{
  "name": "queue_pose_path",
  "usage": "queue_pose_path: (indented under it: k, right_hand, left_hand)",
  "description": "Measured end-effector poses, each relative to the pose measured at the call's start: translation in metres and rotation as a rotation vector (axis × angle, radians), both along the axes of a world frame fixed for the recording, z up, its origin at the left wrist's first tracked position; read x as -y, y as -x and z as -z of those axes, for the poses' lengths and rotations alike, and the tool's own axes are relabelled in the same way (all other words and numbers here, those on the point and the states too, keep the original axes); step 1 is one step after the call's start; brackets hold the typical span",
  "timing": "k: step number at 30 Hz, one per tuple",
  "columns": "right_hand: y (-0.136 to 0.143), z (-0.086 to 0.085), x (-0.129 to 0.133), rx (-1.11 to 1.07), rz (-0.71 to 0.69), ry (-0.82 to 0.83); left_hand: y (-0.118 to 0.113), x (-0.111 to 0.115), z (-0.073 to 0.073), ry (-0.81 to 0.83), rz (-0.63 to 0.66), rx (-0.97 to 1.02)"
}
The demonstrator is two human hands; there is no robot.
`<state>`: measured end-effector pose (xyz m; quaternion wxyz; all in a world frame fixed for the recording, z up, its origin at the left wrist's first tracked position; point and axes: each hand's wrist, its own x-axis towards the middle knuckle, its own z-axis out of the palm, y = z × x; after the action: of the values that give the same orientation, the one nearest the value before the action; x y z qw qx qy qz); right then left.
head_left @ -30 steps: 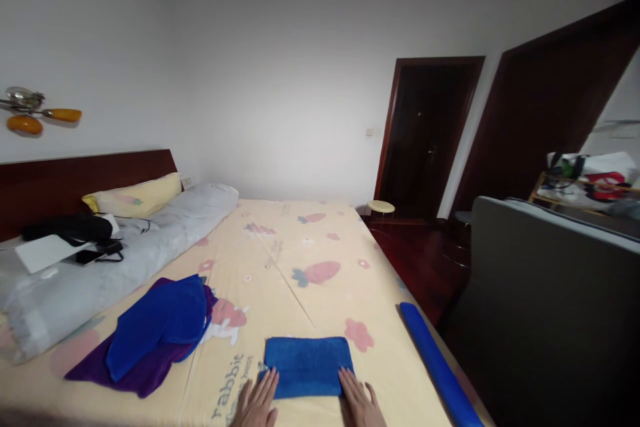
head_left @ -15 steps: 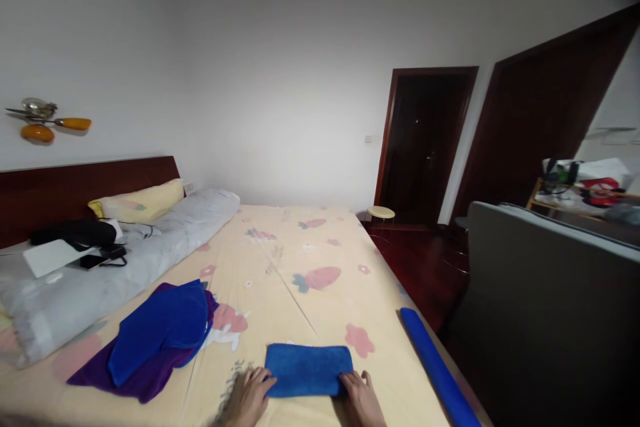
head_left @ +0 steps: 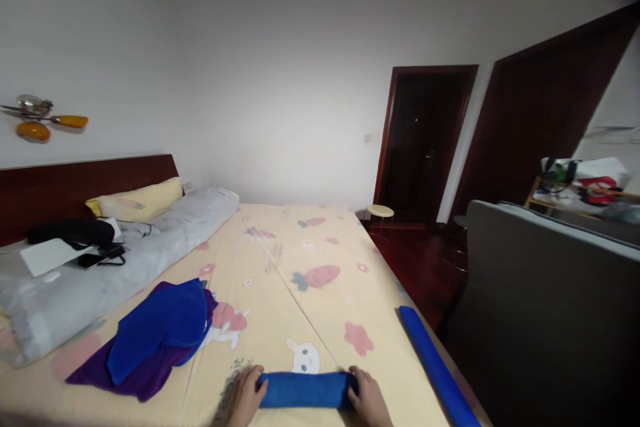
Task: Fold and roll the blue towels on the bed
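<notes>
A blue cloth (head_left: 305, 391), folded into a narrow strip, lies on the patterned bed sheet (head_left: 280, 240) at the bottom centre. My left hand (head_left: 249, 393) grips its left end, thumb and fingers round the edge. At the right end my right hand (head_left: 367, 395) holds it the same way. To the left rests a loose pile of cloths, a blue cloth (head_left: 163, 323) over a purple cloth (head_left: 135, 373). A long blue roll (head_left: 435, 363) lies along the bed's right edge.
A grey quilt (head_left: 135, 267) with a black bag (head_left: 75, 233) and a phone (head_left: 91, 260) runs along the headboard (head_left: 100, 177). Right of the bed stand a round stool (head_left: 380, 211) and a large grey panel (head_left: 545, 307). A dark door (head_left: 425, 147) is behind.
The blue cloth between my hands has gone from a wider rectangle to a narrower strip, its far edge now nearer me. A printed rabbit face on the sheet is now uncovered.
</notes>
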<state>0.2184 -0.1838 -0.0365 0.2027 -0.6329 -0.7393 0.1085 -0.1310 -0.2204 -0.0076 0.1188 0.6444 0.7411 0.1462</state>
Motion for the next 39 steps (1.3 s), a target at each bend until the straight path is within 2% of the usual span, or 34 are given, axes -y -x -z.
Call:
queue_pose_path:
  k: [3, 5, 7, 9, 11, 14, 16, 21, 24, 29, 34, 39]
  right_hand:
    - [0.006, -0.001, -0.007, 0.055, 0.069, -0.047]
    - [0.013, 0.006, -0.006, 0.087, 0.078, -0.087]
    - [0.024, 0.021, -0.003, 0.121, 0.017, -0.159]
    - [0.042, 0.041, 0.0, 0.156, -0.131, -0.26]
    - [0.063, 0.062, 0.002, 0.176, -0.301, -0.36]
    - [0.084, 0.081, 0.003, 0.195, -0.429, -0.472]
    - [0.081, 0.083, 0.002, 0.211, -0.439, -0.503]
    - [0.035, 0.065, -0.001, 0.193, -0.352, -0.374]
    - [0.016, 0.052, 0.002, 0.158, -0.355, -0.234]
    - [0.017, 0.027, 0.013, 0.035, -0.317, -0.001]
    - [0.024, -0.016, 0.011, -0.03, -0.267, 0.219]
    - [0.031, -0.05, -0.001, -0.068, -0.196, 0.261]
  left_hand:
    - [-0.011, -0.003, 0.02, -0.123, -0.154, -0.099]
    - [-0.022, -0.003, 0.038, -0.165, -0.178, -0.13]
    - [-0.037, -0.002, 0.055, -0.159, -0.028, -0.11]
    - [-0.054, -0.002, 0.069, -0.143, 0.217, -0.096]
    - [-0.07, -0.004, 0.077, -0.122, 0.41, -0.109]
    - [-0.08, -0.007, 0.08, -0.081, 0.496, -0.149]
    - [-0.074, -0.007, 0.076, -0.048, 0.505, -0.168]
    - [-0.04, -0.003, 0.052, -0.043, 0.491, -0.167]
    - [-0.033, 0.0, 0.039, -0.012, 0.484, -0.156]
    - [-0.041, 0.003, 0.025, 0.055, 0.435, -0.132]
    - [-0.04, -0.003, 0.013, 0.107, 0.428, -0.093]
    - [-0.033, -0.02, 0.011, 0.21, 0.385, -0.08]
